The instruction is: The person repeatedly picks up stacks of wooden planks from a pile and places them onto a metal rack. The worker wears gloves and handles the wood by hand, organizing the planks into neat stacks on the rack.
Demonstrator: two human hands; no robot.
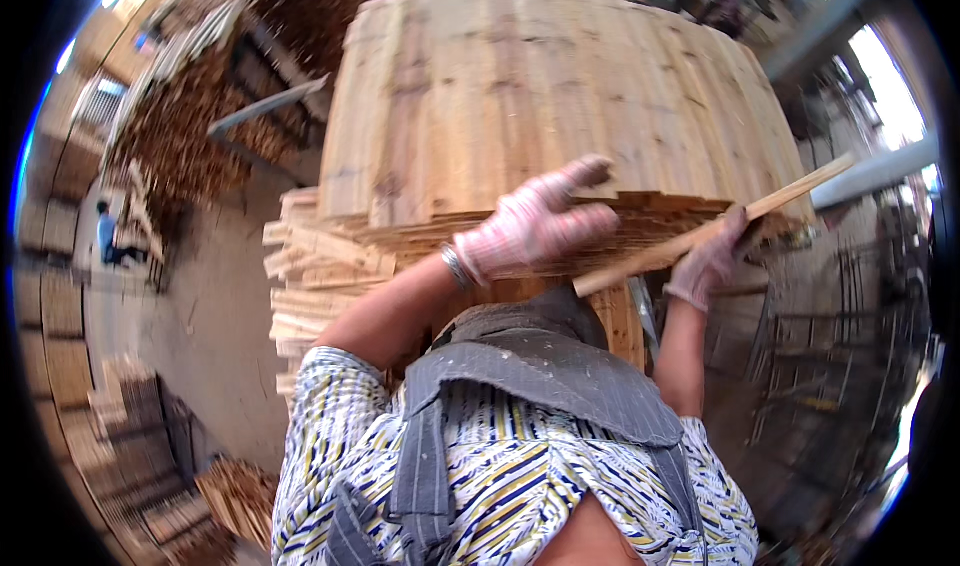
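My right hand, in a pale pink work glove, grips a long narrow wooden strip near its middle. The strip slants from close to my apron up to the far right. In a matching glove, my left hand holds nothing, its thumb and fingers spread apart. It hovers over the near edge of a tall stack of wooden boards. The boards lie side by side in a broad, knotty top layer, and the stack's layered near side shows below my left hand. Whether that hand touches the stack I cannot tell.
Loose wooden strips jut out at the stack's near left. A metal bar stands farther left, by piled wood. Metal racks are on the right. Another person in blue sits at the far left.
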